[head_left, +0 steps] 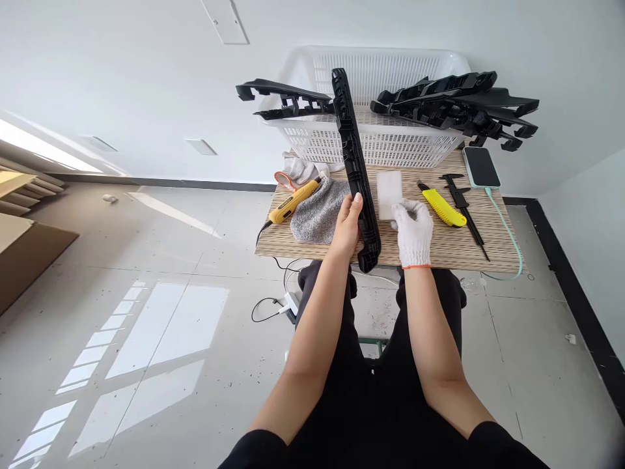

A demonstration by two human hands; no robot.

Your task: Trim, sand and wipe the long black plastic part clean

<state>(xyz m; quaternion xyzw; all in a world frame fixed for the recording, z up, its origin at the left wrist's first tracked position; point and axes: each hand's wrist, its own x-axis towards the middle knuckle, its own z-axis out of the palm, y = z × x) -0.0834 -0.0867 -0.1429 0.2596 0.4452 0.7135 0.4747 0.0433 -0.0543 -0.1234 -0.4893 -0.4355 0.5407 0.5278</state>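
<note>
My bare left hand (pixel 349 225) is wrapped round the lower part of a long black plastic trim piece (pixel 352 146), which stands tilted over the table with its ribbed, clipped side showing. My right hand (pixel 414 228), in a white knit glove, pinches the lower edge of a thin white rectangular sheet (pixel 389 190) just right of the trim piece. Beside my left hand lie a grey cloth (pixel 317 215) and a yellow corded tool (pixel 294 202). To the right of my glove is a yellow utility knife (pixel 443 207).
A white plastic basket (pixel 405 144) at the back holds several black trim pieces (pixel 454 107) that stick out over its rim. Right of the knife lie a caliper (pixel 463 205) and a phone (pixel 481 167) with a cable. A white glove (pixel 300 170) lies back left.
</note>
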